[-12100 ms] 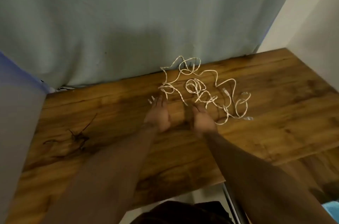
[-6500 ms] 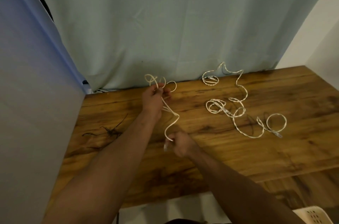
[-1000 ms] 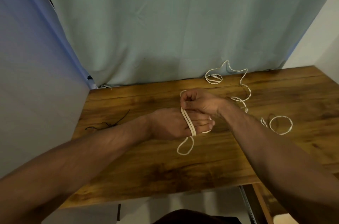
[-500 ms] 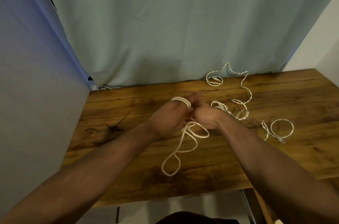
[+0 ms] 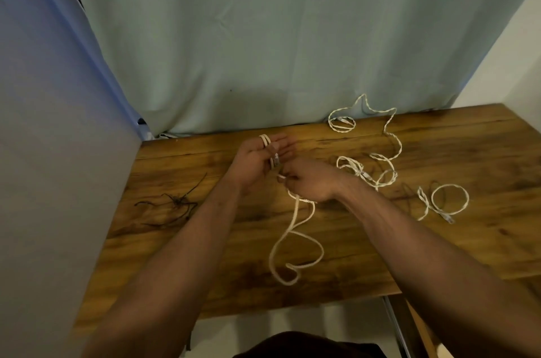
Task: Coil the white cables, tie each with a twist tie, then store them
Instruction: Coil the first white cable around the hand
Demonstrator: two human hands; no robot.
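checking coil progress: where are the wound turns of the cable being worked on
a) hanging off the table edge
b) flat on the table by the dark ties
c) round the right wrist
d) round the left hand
d: the cable has its turns looped round the left hand, while the right hand holds the loose part, whose slack lies on the table.
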